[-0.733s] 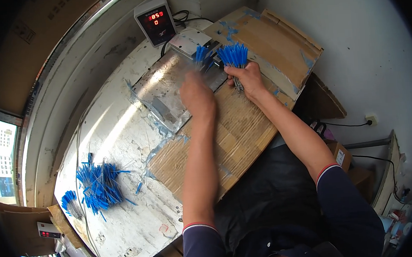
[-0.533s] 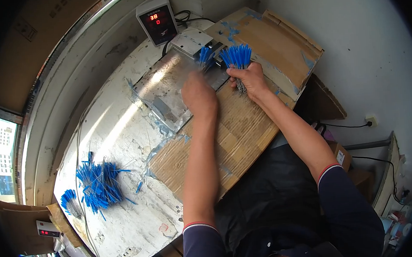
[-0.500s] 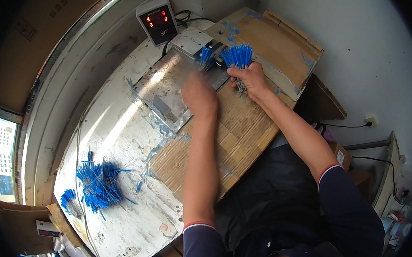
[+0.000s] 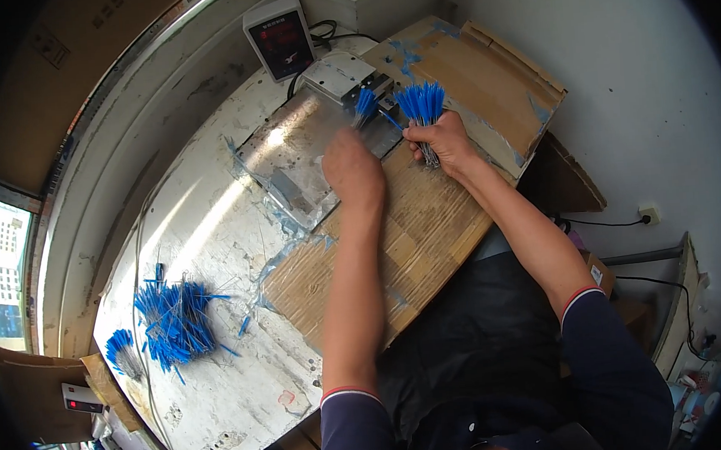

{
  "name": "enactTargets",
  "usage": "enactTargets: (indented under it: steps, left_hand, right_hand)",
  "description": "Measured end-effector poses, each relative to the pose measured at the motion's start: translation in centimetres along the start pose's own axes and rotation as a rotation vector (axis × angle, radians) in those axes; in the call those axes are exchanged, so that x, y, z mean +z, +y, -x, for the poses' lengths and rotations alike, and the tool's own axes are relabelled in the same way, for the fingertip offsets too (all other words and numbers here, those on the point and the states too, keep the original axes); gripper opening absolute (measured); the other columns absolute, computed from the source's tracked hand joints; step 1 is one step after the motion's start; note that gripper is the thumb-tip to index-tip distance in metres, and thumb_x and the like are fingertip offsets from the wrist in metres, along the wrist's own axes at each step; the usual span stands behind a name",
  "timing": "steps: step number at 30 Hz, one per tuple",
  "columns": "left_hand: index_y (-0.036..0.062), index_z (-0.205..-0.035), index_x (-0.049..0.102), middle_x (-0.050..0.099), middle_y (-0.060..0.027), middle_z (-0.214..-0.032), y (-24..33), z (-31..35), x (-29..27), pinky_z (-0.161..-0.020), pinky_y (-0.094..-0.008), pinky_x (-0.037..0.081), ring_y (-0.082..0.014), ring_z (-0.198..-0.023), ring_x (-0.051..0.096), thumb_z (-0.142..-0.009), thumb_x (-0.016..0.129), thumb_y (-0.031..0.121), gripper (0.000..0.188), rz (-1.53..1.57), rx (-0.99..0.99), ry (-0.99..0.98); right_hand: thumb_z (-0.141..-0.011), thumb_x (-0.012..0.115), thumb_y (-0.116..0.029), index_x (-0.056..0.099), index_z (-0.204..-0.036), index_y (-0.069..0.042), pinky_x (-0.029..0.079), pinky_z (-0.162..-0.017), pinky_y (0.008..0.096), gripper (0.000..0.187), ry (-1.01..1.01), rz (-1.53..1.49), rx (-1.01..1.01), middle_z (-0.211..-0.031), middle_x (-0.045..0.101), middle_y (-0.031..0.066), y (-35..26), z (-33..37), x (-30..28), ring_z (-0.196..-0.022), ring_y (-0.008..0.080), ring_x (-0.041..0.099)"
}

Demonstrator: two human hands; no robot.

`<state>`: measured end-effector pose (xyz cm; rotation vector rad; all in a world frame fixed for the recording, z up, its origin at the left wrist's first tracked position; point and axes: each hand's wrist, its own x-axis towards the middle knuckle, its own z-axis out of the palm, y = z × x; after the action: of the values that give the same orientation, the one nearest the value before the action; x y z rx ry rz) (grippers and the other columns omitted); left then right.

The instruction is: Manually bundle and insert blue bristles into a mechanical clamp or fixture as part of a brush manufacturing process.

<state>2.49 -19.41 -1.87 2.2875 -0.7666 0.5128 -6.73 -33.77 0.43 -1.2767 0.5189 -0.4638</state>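
My right hand (image 4: 444, 142) is closed around a thick upright bundle of thin wires with blue ends (image 4: 421, 102), the blue ends pointing up. From its thumb side a single blue-ended wire (image 4: 392, 122) slants toward a small machine (image 4: 342, 74) with a dark slotted front. My left hand (image 4: 352, 169), slightly blurred, is closed, and a smaller bunch of blue-ended wires (image 4: 364, 102) rises from its fingers beside that machine. Its fingertips are mostly hidden. Under the left hand lies a shiny metal plate (image 4: 288, 150) joined to the machine.
A display box (image 4: 279, 38) with dim red digits stands behind the machine. Flat cardboard (image 4: 332, 290) covers the near table edge; more cardboard (image 4: 475, 75) lies far right. On the white table (image 4: 247, 392), a large heap of blue-ended wires (image 4: 175, 321) lies left, near a smaller bunch (image 4: 121, 354).
The right hand's bundle has shifted slightly right, and one wire now sticks out from it toward the machine. My left hand has moved slightly. The display's bright digits have dimmed.
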Motion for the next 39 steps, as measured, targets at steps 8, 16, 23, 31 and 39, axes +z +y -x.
enactTargets:
  steps: [8, 16, 23, 31, 39]
  left_hand:
    - [0.0075, -0.104, 0.058, 0.068, -0.0203, -0.078, -0.2, -0.2, 0.2, -0.067, -0.0537, 0.048, -0.0433, -0.073, 0.067, -0.103, 0.054, 0.025, 0.018, 0.195, -0.270, 0.113]
    - [0.0072, -0.102, 0.059, 0.070, -0.0163, -0.079, -0.3, -0.2, 0.2, -0.068, -0.0508, 0.049, -0.0397, -0.074, 0.068, -0.103, 0.055, 0.025, 0.018, 0.189, -0.268, 0.088]
    - [0.0056, -0.100, 0.059, 0.071, -0.0131, -0.082, -0.8, -0.2, 0.6, -0.071, -0.0486, 0.049, -0.0365, -0.078, 0.069, -0.104, 0.053, 0.022, 0.017, 0.232, -0.242, 0.181]
    - [0.0040, -0.102, 0.060, 0.068, -0.0175, -0.094, -0.1, -0.2, 0.1, -0.075, -0.0490, 0.048, -0.0390, -0.087, 0.065, -0.104, 0.053, 0.020, 0.018, 0.206, -0.236, 0.199]
    - [-0.0039, -0.117, 0.062, 0.066, -0.0205, -0.124, -0.6, -0.4, 0.3, -0.100, -0.0482, 0.043, -0.0395, -0.118, 0.057, -0.099, 0.056, 0.011, 0.024, 0.217, -0.168, 0.208]
  right_hand:
    - [-0.076, 0.073, 0.001, 0.064, -0.075, -0.001, 0.048, -0.043, 0.0290, 0.009, 0.088, 0.150, -0.048, -0.068, 0.064, 0.0072, 0.1, -1.2, 1.5, -0.054, 0.0153, 0.061]
    - [-0.075, 0.072, 0.002, 0.064, -0.072, 0.000, 0.048, -0.042, 0.0298, 0.009, 0.153, 0.176, -0.061, -0.065, 0.063, 0.0077, 0.2, -1.8, 2.5, -0.051, 0.0165, 0.061]
    - [-0.075, 0.072, 0.001, 0.064, -0.072, 0.000, 0.047, -0.041, 0.0302, 0.009, 0.175, 0.178, -0.070, -0.065, 0.063, 0.0084, 0.5, -1.9, 2.7, -0.050, 0.0170, 0.061]
    - [-0.074, 0.074, 0.000, 0.065, -0.072, 0.002, 0.048, -0.041, 0.0310, 0.010, 0.216, 0.214, -0.080, -0.064, 0.065, 0.0096, 1.2, -2.5, 2.3, -0.051, 0.0181, 0.063]
    - [-0.075, 0.073, -0.001, 0.065, -0.070, 0.002, 0.051, -0.043, 0.0317, 0.010, 0.217, 0.202, -0.060, -0.063, 0.065, 0.0105, 0.8, -2.2, 2.6, -0.050, 0.0186, 0.064]
